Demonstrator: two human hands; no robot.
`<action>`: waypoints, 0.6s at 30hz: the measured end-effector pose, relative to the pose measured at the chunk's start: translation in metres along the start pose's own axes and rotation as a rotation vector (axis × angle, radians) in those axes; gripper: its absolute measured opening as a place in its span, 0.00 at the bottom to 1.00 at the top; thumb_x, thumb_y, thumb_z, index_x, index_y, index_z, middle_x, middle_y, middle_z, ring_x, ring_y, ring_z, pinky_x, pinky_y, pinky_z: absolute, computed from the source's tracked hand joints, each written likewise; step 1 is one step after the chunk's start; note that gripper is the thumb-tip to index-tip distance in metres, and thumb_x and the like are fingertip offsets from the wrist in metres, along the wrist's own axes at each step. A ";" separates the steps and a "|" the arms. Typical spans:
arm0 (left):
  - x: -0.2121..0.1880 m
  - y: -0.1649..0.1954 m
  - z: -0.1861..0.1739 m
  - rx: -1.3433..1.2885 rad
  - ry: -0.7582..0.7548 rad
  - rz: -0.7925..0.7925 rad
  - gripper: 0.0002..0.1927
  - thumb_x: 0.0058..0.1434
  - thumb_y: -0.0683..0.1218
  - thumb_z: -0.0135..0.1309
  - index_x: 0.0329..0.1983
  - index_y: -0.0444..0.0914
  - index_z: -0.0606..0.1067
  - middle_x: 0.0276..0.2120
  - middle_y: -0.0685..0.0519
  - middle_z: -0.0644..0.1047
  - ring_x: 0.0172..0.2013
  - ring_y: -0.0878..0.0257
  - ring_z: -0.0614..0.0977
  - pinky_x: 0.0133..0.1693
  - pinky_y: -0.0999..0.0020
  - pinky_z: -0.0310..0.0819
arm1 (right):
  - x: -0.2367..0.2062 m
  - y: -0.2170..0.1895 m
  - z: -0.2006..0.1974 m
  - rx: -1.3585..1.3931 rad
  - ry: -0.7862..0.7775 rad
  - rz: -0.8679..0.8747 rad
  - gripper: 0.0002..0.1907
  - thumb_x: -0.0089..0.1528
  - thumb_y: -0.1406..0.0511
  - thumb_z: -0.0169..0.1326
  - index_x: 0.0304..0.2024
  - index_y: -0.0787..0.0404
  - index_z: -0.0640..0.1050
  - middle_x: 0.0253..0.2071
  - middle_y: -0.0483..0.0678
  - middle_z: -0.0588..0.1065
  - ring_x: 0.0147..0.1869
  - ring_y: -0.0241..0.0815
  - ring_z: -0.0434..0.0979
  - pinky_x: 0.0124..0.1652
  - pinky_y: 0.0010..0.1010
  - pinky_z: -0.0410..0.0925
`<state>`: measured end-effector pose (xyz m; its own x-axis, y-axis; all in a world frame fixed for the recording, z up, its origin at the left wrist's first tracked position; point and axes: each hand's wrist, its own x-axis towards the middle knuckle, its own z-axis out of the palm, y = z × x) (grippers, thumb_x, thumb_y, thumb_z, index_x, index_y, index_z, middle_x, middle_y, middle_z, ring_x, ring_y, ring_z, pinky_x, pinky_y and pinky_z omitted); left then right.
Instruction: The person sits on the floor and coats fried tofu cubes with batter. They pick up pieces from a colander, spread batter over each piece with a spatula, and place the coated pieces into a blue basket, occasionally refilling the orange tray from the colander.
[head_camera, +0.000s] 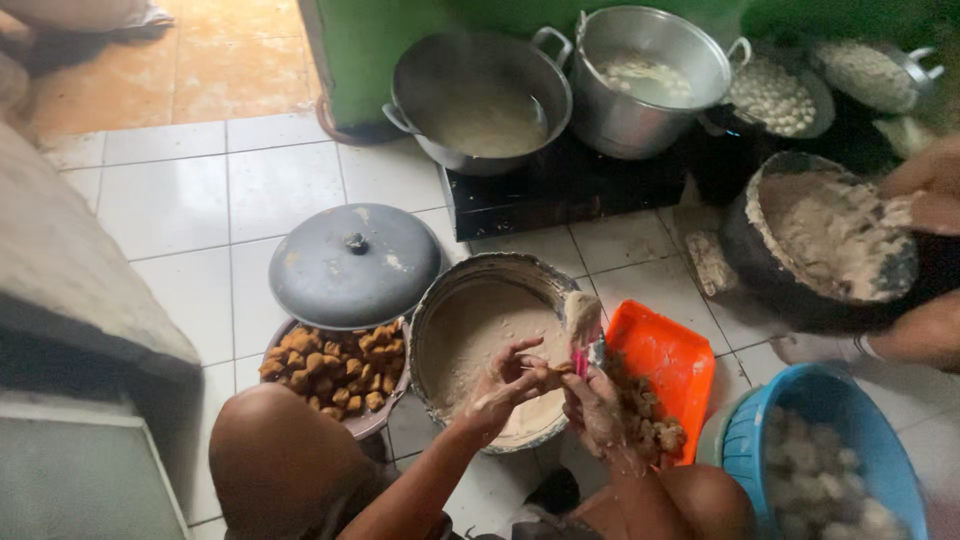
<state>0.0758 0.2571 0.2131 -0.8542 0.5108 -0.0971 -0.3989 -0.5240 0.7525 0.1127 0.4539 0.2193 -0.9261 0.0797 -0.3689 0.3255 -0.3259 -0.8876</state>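
Note:
My left hand (507, 383) hovers over a grey metal basin (452, 292) of pale paste, its fingers smeared and pinching a small brown piece at the fingertips. My right hand (592, 400), also coated in paste, grips a pink-handled tool whose paste-laden end (581, 318) stands up over the basin's right rim. The two hands meet at the fingertips. An orange tray (668, 360) with filled brown pieces lies just right of my right hand. A bowl of fried brown cubes (338, 368) sits left of the basin, half under a grey lid (355, 263).
Two steel pots (484, 100) (645, 75) stand on a black stove at the back, beside pans of white balls (774, 95). Another person's hands (925, 195) work at a dark bowl of paste (835, 240) at right. A blue basin (825, 455) is at lower right.

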 end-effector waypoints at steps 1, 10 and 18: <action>0.007 -0.007 -0.004 0.002 -0.012 0.037 0.26 0.68 0.45 0.58 0.68 0.39 0.68 0.45 0.57 0.75 0.49 0.64 0.77 0.52 0.65 0.75 | 0.006 0.004 -0.003 0.025 -0.009 -0.043 0.08 0.64 0.64 0.54 0.44 0.59 0.73 0.18 0.36 0.60 0.15 0.27 0.53 0.16 0.22 0.49; 0.031 -0.053 -0.022 0.204 0.111 -0.107 0.20 0.73 0.54 0.47 0.52 0.34 0.76 0.45 0.50 0.80 0.47 0.61 0.84 0.48 0.61 0.82 | 0.024 0.026 0.000 0.151 0.046 -0.089 0.07 0.66 0.65 0.54 0.44 0.60 0.73 0.24 0.35 0.64 0.19 0.25 0.56 0.19 0.20 0.52; 0.046 -0.036 -0.008 0.127 0.445 0.011 0.13 0.72 0.48 0.50 0.44 0.33 0.76 0.38 0.51 0.78 0.42 0.63 0.84 0.40 0.62 0.87 | 0.001 0.008 0.014 -0.264 0.159 -0.130 0.13 0.69 0.59 0.50 0.45 0.61 0.78 0.22 0.35 0.63 0.22 0.26 0.56 0.22 0.21 0.53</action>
<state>0.0482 0.2943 0.1760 -0.9292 0.1490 -0.3383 -0.3691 -0.4260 0.8260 0.1121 0.4386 0.2159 -0.9284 0.2572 -0.2681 0.2644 -0.0495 -0.9632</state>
